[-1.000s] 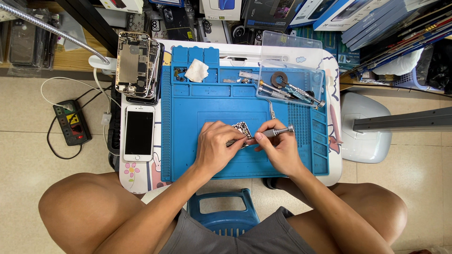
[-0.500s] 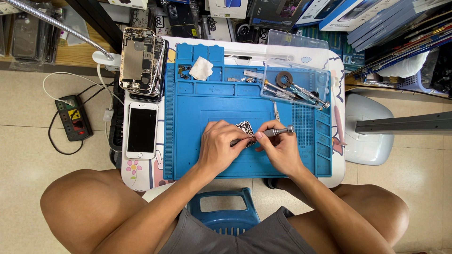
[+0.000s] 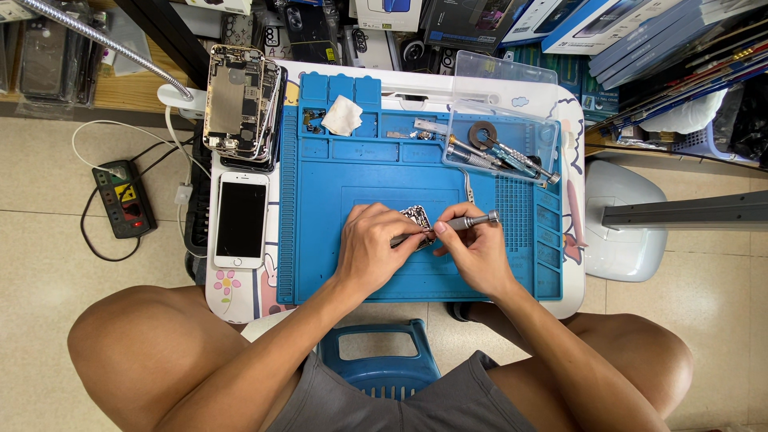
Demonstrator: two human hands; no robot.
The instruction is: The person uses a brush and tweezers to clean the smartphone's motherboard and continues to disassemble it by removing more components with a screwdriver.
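1. My left hand (image 3: 372, 250) rests on the blue work mat (image 3: 376, 172), fingers closed on a small circuit board (image 3: 416, 218) and pinning it near the mat's centre.
2. My right hand (image 3: 478, 254) grips a slim metal screwdriver (image 3: 464, 224), held nearly level with its tip at the board.
3. Both hands touch above the board.
4. A clear plastic tray (image 3: 504, 144) with spare drivers sits at the mat's far right corner.
5. A white phone (image 3: 241, 220) lies face up just left of the mat; an opened phone chassis (image 3: 238, 100) lies beyond it.
6. A crumpled white wipe (image 3: 342, 116) lies in the mat's top compartments.
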